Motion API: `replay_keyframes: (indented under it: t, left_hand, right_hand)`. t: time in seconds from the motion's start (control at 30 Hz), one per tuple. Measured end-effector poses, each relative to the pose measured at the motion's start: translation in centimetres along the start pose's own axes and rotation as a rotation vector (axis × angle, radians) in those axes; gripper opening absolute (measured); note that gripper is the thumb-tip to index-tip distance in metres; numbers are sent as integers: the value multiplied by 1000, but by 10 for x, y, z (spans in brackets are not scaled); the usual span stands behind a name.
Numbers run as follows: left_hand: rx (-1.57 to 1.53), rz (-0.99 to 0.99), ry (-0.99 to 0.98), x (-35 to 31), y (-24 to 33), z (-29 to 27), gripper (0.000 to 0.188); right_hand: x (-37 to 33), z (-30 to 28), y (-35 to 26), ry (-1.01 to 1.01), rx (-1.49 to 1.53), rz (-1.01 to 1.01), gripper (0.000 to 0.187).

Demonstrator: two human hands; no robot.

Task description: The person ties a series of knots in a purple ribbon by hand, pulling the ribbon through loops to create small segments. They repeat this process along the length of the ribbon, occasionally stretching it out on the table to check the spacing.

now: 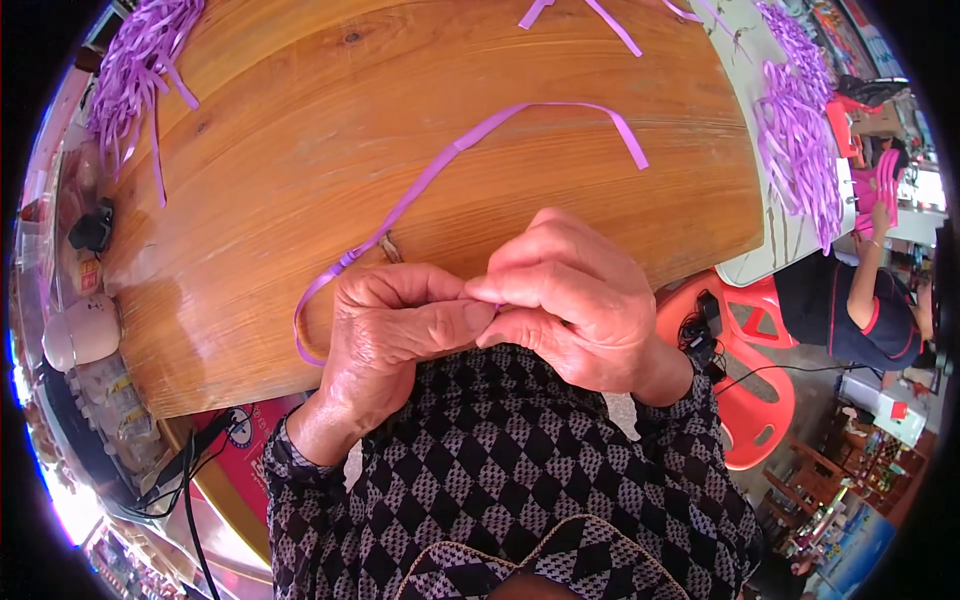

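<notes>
A long purple ribbon (430,172) curves over the wooden table, with a small knot or fold partway along it. Its near part loops down past the table edge and runs behind my left hand (395,325). Both hands meet in front of my chest, thumbs and fingertips pinched together. A tiny bit of purple shows between the tips of my right hand (570,310), so the ribbon's end sits in the pinch. Most of that end is hidden by the fingers.
Piles of purple ribbon lie at the table's far left (150,60) and on a pale table (745,262) to the right. An orange-red plastic stool (755,410) stands at right. Another person (850,300) is beyond it. Clear containers (125,405) line the left.
</notes>
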State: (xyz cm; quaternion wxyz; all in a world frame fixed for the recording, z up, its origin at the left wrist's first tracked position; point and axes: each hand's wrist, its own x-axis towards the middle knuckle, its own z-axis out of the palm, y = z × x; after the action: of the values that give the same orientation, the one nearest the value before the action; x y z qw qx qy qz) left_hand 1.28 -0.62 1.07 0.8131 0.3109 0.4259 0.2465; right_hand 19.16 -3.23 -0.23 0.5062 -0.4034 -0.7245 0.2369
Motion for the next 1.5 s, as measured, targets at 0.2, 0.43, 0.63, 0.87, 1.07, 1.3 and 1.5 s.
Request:
replay_keyframes:
  t: [0.2,0.43,0.63,0.87,1.07,1.3,1.5]
  left_hand:
    - [104,121,-32,-3,1,-3,8]
    - [376,146,17,-12,7,-12,10]
    - [277,59,32,-12,2,-6,10]
    - [200,54,28,-7,-5,-6,11]
    - [311,86,13,-10,-5,-7,10]
    - [446,147,78,-16,0,-7,11]
    - [466,245,62,-12,-6,-9,10]
  right_hand:
    - [-3,-4,2,-61,25,-47,25]
    - [-6,-11,-1,-127,126,51,20]
    - [-8,-9,-2,-114,113,70,22]
    - [-5,-7,-4,-169,150,151,27]
    - [-11,-8,-3,-185,184,177,20]
    - [-18,-8,-10,-209,239,372,17]
    - [-14,-5,-9,-102,363,488,15]
